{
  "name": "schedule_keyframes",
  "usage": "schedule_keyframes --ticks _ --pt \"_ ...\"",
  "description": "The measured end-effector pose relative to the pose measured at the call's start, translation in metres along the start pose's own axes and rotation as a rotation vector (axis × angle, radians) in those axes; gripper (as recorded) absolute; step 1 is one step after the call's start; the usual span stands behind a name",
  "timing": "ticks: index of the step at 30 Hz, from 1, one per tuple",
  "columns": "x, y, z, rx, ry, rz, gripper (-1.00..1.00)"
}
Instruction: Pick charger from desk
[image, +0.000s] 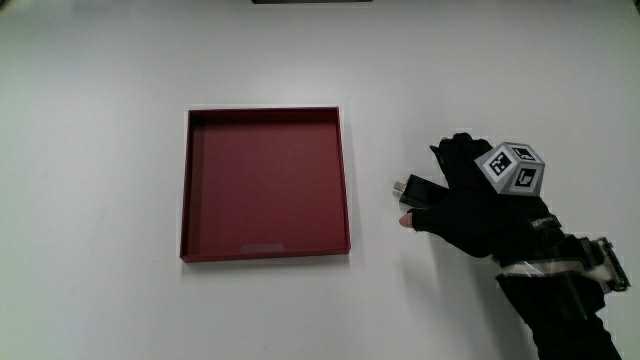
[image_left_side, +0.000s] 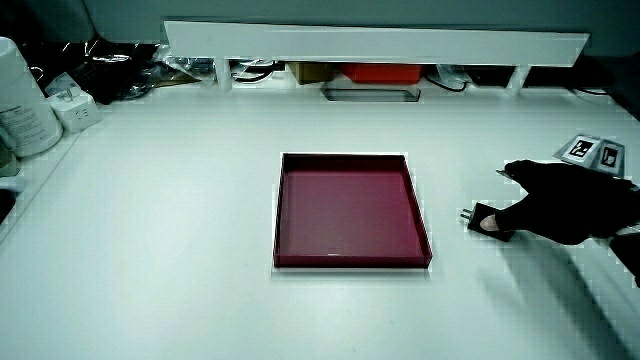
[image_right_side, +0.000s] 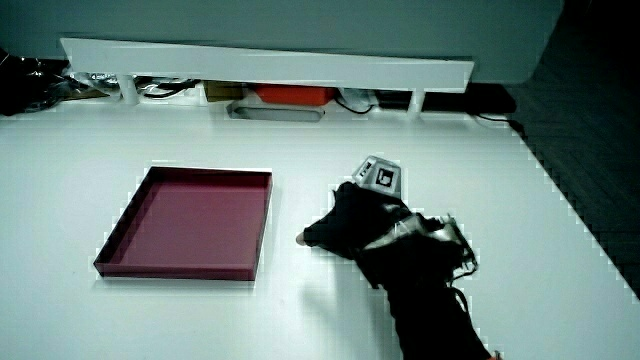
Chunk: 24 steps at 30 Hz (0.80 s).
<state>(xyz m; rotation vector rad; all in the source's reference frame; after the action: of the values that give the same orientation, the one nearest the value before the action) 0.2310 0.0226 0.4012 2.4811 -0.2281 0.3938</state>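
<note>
The charger (image: 413, 187) is a small black block with its prongs pointing toward the red tray (image: 345, 180). It lies on the white desk beside the tray, and in a side view its prongs (image_left_side: 468, 215) stick out from under the hand. The gloved hand (image: 465, 205) sits over the charger, thumb on the side nearer the person and fingers curled over the other side, closed around its body. In a side view the hand (image_right_side: 365, 228) hides the charger almost completely. The patterned cube (image: 512, 168) rides on the back of the hand.
The shallow red tray (image_left_side: 422, 225) has nothing in it and lies mid-desk. A low white partition (image_left_side: 380, 45) runs along the desk's far edge, with cables and boxes under it. A white container (image_left_side: 20, 100) and a plug adapter stand at the desk's corner.
</note>
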Motion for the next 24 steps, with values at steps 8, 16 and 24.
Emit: schedule_keyframes --ticks 8,16,24 --pt "0.001 0.047 -0.006 -0.07 0.076 -0.017 0.0" --pt "0.004 0.088 -0.028 -0.197 0.089 -0.069 0.0" --pt "0.016 0.113 -0.052 -0.263 0.113 -0.136 0.0"
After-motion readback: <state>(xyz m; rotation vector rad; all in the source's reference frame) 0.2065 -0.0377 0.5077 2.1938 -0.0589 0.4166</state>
